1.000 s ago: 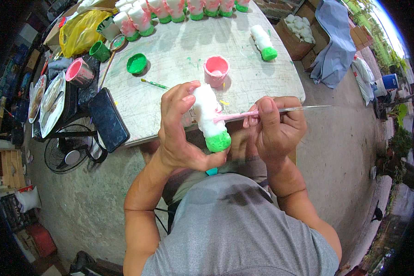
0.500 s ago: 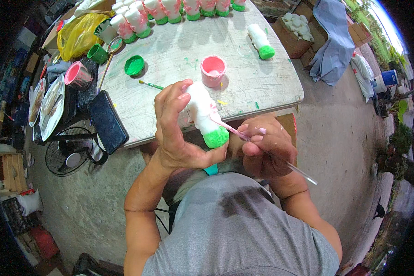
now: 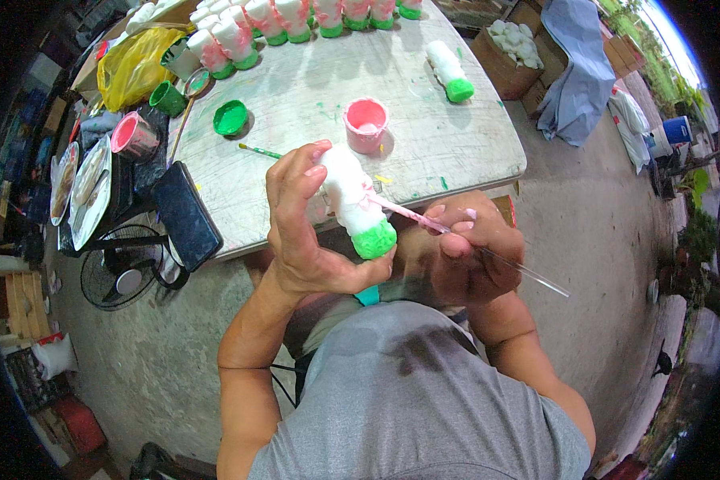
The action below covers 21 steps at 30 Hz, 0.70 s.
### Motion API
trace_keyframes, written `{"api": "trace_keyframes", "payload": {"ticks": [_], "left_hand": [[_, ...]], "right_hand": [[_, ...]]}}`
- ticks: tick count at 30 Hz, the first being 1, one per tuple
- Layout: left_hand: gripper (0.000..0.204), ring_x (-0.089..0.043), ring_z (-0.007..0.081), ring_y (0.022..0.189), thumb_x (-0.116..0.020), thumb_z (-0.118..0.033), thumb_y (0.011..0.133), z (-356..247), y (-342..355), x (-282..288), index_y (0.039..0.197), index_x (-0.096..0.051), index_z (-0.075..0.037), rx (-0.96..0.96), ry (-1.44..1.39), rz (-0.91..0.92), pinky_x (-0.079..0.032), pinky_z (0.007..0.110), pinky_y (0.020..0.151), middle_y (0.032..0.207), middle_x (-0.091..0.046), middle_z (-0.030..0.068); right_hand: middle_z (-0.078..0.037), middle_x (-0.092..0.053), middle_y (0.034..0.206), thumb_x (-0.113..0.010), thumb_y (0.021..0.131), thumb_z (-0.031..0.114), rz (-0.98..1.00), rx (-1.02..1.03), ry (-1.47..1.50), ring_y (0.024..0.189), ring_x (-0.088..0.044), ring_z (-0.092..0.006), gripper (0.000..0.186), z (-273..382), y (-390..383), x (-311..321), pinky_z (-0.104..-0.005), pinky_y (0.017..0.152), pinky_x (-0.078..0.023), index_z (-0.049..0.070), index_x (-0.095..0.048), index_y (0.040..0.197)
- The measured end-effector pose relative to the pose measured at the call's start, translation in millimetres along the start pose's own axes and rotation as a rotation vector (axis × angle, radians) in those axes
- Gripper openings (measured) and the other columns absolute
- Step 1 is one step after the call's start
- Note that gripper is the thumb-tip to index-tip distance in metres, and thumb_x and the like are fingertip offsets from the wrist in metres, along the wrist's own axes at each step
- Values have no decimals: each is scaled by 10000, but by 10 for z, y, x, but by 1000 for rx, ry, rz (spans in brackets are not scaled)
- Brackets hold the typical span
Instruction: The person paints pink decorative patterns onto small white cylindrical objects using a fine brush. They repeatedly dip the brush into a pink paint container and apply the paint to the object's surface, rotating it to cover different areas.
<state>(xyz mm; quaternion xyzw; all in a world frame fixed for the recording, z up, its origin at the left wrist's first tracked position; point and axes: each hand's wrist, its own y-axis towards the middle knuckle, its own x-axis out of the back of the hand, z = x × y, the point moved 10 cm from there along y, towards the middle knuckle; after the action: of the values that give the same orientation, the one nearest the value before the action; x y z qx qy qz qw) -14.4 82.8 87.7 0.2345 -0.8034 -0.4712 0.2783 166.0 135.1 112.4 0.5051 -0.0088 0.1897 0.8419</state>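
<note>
A round pink plastic cup with paint inside [image 3: 366, 141] stands on the scuffed white desk [image 3: 304, 92], just beyond its near edge. Nearer the person than this cup, a lumpy white foam-like figure with a bright green base [image 3: 346, 188] is held in the air, tilted, overlapping the desk's near edge in the view. The left hand [image 3: 300, 236] spans it lengthwise, fingertips at the white top and thumb at the green base. The right hand [image 3: 476, 248], nearer than the cup and to its right, pinches a slim pink-smeared brush with a clear handle [image 3: 412, 214]; its tip appears to touch the figure's side, though pink on white makes the exact contact hard to judge. Right of the cup, desk surface runs out to the rounded corner, with a second white-and-green figure [image 3: 448, 67] lying beyond. Left of the cup, a shallow green paint dish [image 3: 230, 118] leaves room around it, while a green-handled paintbrush [image 3: 262, 151] has its near end hidden behind the left fingers. Well beyond the cup, a row of pink, white and green figures [image 3: 328, 18] is cut off by the upper frame. The right fingertips are partly shadowed.
</note>
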Motion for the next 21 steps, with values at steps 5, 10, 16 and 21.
{"api": "trace_keyframes", "payload": {"ticks": [5,10,16,21], "left_hand": [[1025,-572,429,1172,-894,-240,557,3,12,3,1428,-392,-39,2,-8,-11,-486,524,981,1315,-565,308],[1029,-569,433,1179,-901,-242,562,10,13,-5,1433,-390,-44,13,-13,-6,-486,527,985,1322,-557,307],[1032,-568,435,1181,-909,-254,575,23,2,-18,1440,-386,-45,14,-38,-8,-483,529,992,1332,-549,305],[1053,-556,434,1198,-907,-257,583,-10,26,-52,1461,-364,-49,19,13,46,-470,537,1007,1337,-547,301]], "right_hand": [[-140,-708,871,-711,979,108,69,-21,-59,760,-725,-284,205,25,-40,-42,-395,674,-587,66,-551,1101],[-138,-708,874,-729,972,127,-16,-36,6,771,-729,-284,233,-15,-23,9,-400,682,-587,77,-547,1109],[-133,-705,866,-733,971,134,45,-26,-23,772,-729,-281,244,10,-58,-28,-391,673,-583,77,-530,1094],[-126,-707,867,-733,964,105,-40,-35,10,782,-731,-279,223,-28,-58,75,-389,674,-580,77,-544,1079]]}}
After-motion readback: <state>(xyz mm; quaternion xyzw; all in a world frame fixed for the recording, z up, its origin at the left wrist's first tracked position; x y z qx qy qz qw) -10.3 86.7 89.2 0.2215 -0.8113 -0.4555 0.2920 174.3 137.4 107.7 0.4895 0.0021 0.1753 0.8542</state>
